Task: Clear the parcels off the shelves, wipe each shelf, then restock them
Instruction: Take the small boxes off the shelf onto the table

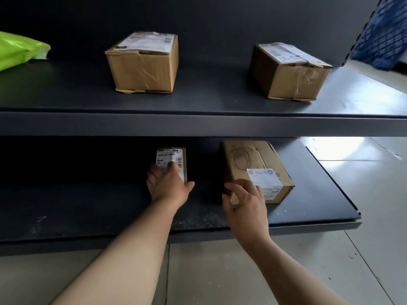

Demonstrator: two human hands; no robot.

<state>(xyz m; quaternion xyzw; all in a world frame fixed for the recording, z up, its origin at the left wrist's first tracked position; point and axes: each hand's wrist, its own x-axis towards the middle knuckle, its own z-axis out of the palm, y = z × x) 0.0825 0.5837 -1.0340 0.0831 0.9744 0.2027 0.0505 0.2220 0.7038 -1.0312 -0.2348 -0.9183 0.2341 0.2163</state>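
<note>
Reaching into the lower shelf [88, 205], left hand [167, 183] gripped the small box [174, 157]: fingers curled over its labelled top, thumb on its right side. That box sat mid-shelf, toward the back. Right hand [244, 201] was at the near left corner of the large box [253, 164] just beside it, fingers spread, slightly bent, not clamped; contact unclear. Upper shelf [198, 102] held a middle box [143, 64] and a right box [288, 73], well apart, plus a green bag [19, 49] far left.
</note>
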